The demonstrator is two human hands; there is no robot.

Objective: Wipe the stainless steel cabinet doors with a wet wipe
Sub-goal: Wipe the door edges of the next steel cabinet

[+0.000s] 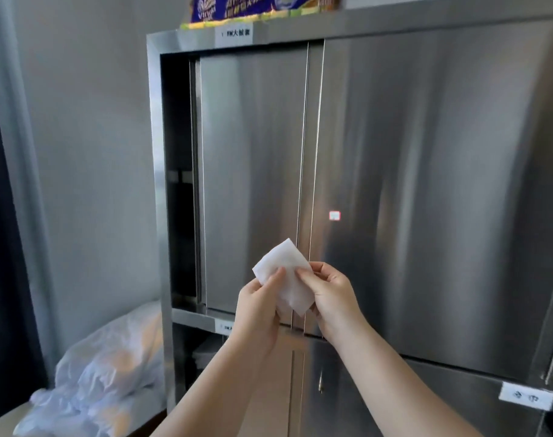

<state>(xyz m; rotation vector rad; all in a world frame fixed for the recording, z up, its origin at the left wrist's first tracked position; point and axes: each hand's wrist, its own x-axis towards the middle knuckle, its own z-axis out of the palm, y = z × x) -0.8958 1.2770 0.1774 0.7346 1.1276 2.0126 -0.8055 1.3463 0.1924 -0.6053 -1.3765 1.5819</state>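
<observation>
We hold one folded wet wipe (pixel 286 275) up in front of the cabinet, two hands.
Left hand (pixel 258 313) and right hand (pixel 330 298) each pinch it, thumbs on top; two upper sliding doors (pixel 253 171) behind, left one slid partly open.

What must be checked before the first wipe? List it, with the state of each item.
1. Wet wipe in hand: ok, left hand and right hand both pinch it.
2. Wipe unfolded: not ok, still folded.
3. Wipe on steel: not ok, held before the doors.
4. Left door closed: not ok, a dark gap shows at its left edge.
5. Right door unobstructed: ok; small sticker only.
6. Wipe damp: cannot tell.
</observation>
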